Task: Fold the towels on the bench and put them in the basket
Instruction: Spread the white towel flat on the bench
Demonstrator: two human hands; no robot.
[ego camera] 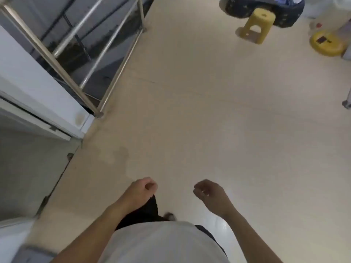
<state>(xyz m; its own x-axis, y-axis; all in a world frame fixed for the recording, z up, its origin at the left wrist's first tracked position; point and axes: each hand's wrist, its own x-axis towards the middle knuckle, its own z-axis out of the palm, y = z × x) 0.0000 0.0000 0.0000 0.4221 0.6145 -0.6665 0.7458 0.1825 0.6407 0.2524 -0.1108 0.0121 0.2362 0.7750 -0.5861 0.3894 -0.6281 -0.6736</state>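
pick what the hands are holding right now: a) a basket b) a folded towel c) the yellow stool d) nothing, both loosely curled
d: the left hand and right hand hang loosely curled over the bare floor with nothing in them; the yellow stool stands far off.

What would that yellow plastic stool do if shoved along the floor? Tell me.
The yellow plastic stool is probably light: it looks like thin moulded plastic with open sides. On the smooth floor it would likely slide easily. Its splayed legs suggest it resists tipping, though a high push might still topple it.
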